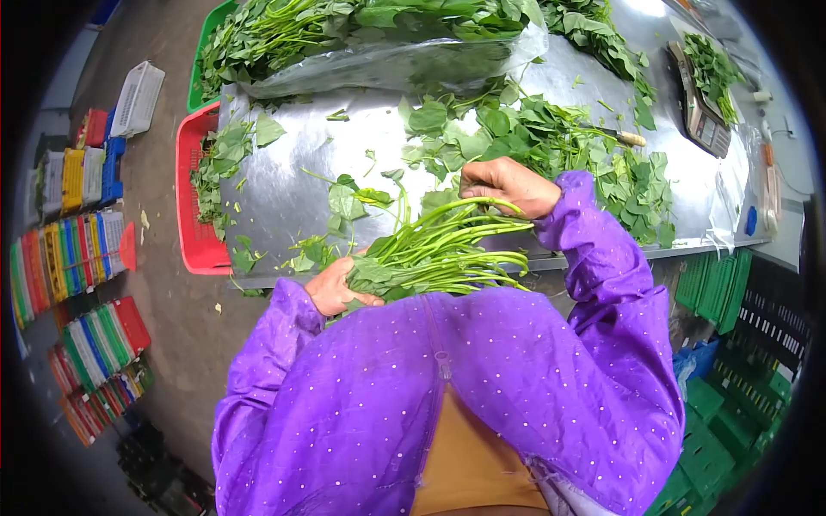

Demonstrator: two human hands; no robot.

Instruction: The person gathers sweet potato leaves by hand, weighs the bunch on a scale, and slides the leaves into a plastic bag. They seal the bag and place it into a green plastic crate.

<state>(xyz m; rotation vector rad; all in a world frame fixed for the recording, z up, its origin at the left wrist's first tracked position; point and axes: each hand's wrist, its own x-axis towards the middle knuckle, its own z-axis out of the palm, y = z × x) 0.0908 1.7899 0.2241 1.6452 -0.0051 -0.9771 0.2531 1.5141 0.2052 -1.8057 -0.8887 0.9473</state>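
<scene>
My left hand (331, 288) is wrapped round the leafy end of a bunch of leafy greens (447, 245), held low against my front. Its long green stems point to the right, their ends fanned out and bent. Just above the stems is my right hand (508, 185), fingers curled and pressed together at the bunch's upper edge. Whatever may be between those fingertips is hidden. Loose leafy greens (551, 133) lie on the metal table beyond my right hand, with a knife (624, 136) with a pale wooden handle among them.
A plastic bag of greens (413, 64) lies across the far side of the metal table (301, 163). Red (188, 189) and green crates (206, 52) stand at its left. A scale (705, 125) holding greens sits right. Stacked crates (69, 249) line the floor at left.
</scene>
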